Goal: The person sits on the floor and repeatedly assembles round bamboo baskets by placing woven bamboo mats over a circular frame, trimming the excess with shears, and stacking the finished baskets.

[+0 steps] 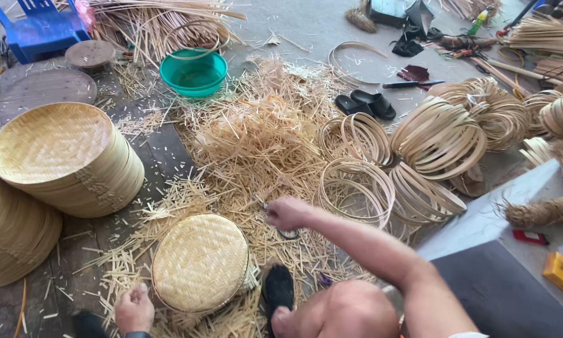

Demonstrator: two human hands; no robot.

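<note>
stack of woven bamboo trays at far left on the plank floor | left hand fingers curled together, resting at the lower-left rim of the round woven bamboo tray | right hand closed on a dark tool, just right of that tray, over bamboo offcuts | bamboo hoops at right

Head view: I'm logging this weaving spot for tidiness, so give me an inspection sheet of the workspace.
Surface: dark wooden floor, strewn with offcuts.
Job's things: round woven tray between the hands; scissors-like tool under the right hand, only partly seen.
Clutter: heap of bamboo trimmings; stacked woven trays; bamboo hoops; green basin.
Hands: left hand beside the tray's edge; right hand closed at the tool.
Cables: nothing seen.
Surroundings: blue chair, black sandals.
</note>
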